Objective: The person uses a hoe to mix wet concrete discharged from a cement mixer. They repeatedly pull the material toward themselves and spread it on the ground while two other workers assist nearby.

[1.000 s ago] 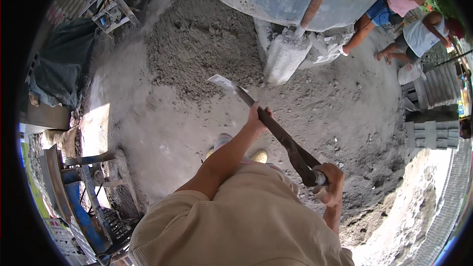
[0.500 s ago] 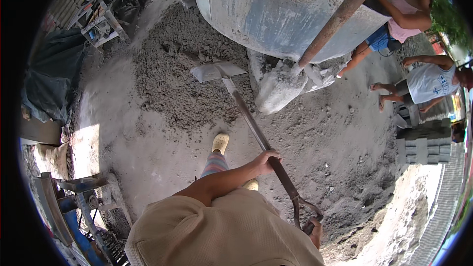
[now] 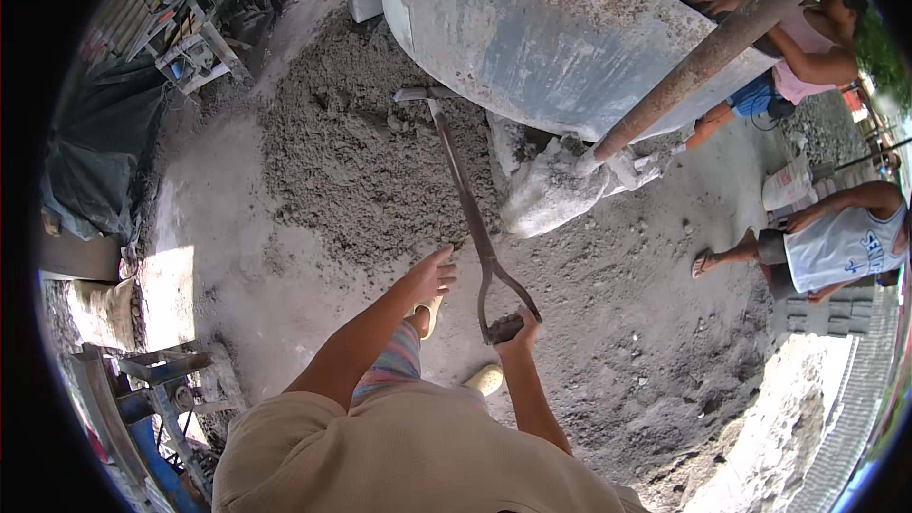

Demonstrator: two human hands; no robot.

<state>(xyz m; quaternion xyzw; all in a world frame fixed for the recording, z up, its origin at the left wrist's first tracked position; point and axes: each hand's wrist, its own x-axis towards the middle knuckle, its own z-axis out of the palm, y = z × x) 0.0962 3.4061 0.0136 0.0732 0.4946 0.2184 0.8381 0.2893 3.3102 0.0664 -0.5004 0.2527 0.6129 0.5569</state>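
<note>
A long-shafted shovel (image 3: 460,170) slants away from me, its blade (image 3: 426,94) against the heap of damp grey concrete mix (image 3: 332,142). Round the grip at the near end of the shovel is my right hand (image 3: 516,331), fingers closed. My left hand (image 3: 431,277) is off the shaft, a little to its left, with the fingers stretched out and nothing in them. Mix partly hides the blade's lower part.
A large rusty metal drum (image 3: 560,33) with a thick pole (image 3: 703,62) looms over the heap's far right. One person (image 3: 807,47) leans at the drum; another (image 3: 841,237) stands at right. Metal machinery (image 3: 161,399) is at lower left, a dark tarp (image 3: 100,142) above it.
My left hand has let go of the shaft and moved left. My right hand has pushed forward, sending the blade further into the heap. The person at right has stepped nearer.
</note>
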